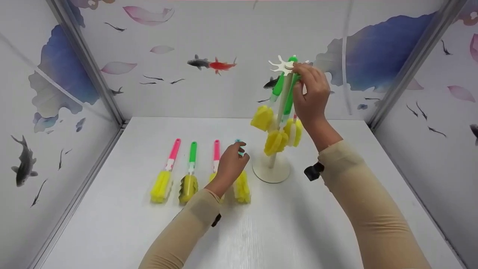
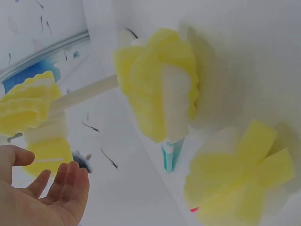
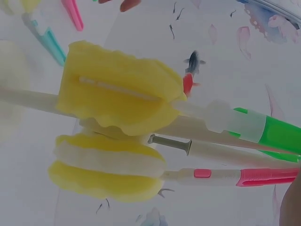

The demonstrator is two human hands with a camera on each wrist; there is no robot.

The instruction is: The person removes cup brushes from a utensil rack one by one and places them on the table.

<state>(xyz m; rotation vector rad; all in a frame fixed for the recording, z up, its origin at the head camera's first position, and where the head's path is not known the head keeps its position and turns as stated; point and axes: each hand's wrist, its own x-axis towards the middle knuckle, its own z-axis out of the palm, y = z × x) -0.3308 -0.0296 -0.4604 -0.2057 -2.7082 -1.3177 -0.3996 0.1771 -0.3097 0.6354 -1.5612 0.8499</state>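
At the top of the white rack (image 1: 285, 97), my right hand (image 1: 313, 89) pinches the green handle (image 1: 289, 101) of a yellow sponge brush (image 1: 276, 142). Its fingertips are beside the hooked disc (image 1: 278, 66). Another green-handled brush (image 1: 262, 117) and a pink-handled brush (image 3: 108, 167) hang from the rack. My left hand (image 1: 230, 162) is held above the table with its fingers loosely bent and nothing in them, seen also in the left wrist view. Below it lies a teal-handled brush (image 1: 242, 188), its handle partly hidden by the fingers.
Left of the rack's round base (image 1: 271, 175), other sponge brushes lie in a row: a pink-handled one (image 1: 161, 186), a green-handled one (image 1: 188, 188) and another pink-handled one (image 1: 216, 151), partly covered by the left arm. Printed panels (image 1: 224, 93) enclose the white table (image 1: 112, 224).
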